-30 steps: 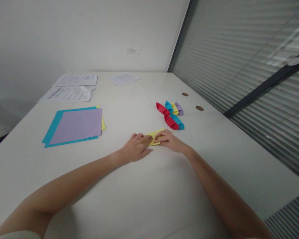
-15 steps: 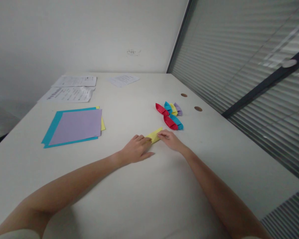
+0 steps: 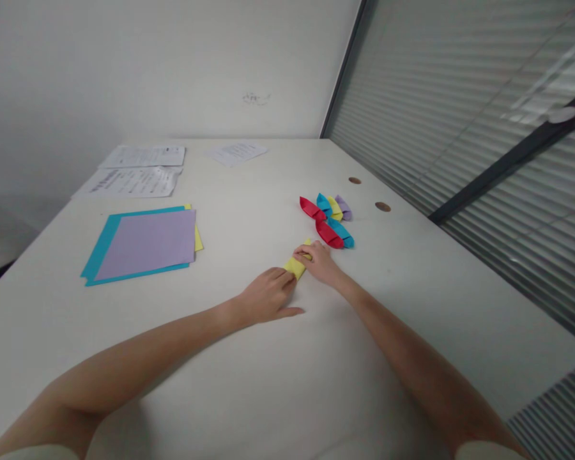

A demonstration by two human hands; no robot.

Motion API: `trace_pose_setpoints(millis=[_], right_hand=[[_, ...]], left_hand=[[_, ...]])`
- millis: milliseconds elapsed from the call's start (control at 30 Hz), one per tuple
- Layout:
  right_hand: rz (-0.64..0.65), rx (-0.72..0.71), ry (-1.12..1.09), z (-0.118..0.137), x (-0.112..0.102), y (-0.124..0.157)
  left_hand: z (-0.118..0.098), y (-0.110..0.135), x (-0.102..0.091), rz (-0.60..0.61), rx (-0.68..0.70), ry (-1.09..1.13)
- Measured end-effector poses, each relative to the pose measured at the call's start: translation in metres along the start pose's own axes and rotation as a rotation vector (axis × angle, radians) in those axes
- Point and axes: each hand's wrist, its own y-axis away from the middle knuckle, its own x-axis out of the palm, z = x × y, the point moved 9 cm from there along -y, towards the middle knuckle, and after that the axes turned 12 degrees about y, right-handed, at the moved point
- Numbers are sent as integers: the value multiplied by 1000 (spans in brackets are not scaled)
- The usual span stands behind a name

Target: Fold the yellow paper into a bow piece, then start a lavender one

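Observation:
A narrow strip of folded yellow paper (image 3: 297, 266) lies aslant on the table between my hands. My left hand (image 3: 269, 295) holds down its lower left end with curled fingers, the thumb stretched out on the table. My right hand (image 3: 319, 262) is closed over the upper part, fingers bent onto the paper and covering some of it. Just beyond my right hand lies a cluster of boat-like folded pieces: red ones (image 3: 329, 235), blue ones (image 3: 340, 232), a yellow one (image 3: 335, 209) and a purple one (image 3: 344, 207).
At the left lies a stack of coloured sheets, with a purple sheet (image 3: 146, 244) over blue (image 3: 98, 249) and yellow ones. Printed papers (image 3: 134, 182) lie at the far left, another (image 3: 237, 153) at the back. Window blinds (image 3: 412, 128) border the table (image 3: 249, 396) on the right.
The yellow paper has turned to a steeper angle. My right hand has shifted slightly up and left along it, with more fingers over it; my left hand has moved slightly right and down.

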Motion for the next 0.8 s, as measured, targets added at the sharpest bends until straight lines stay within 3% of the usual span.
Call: trace_pose_setpoints(millis=[333,800], right_hand=[[-1,96,-2,-2,2,-2],[-12,89,-49,-3,-2,-1]], left_hand=[[3,2,4,12,-31,-40],[6,1,4,35,-49,-22]])
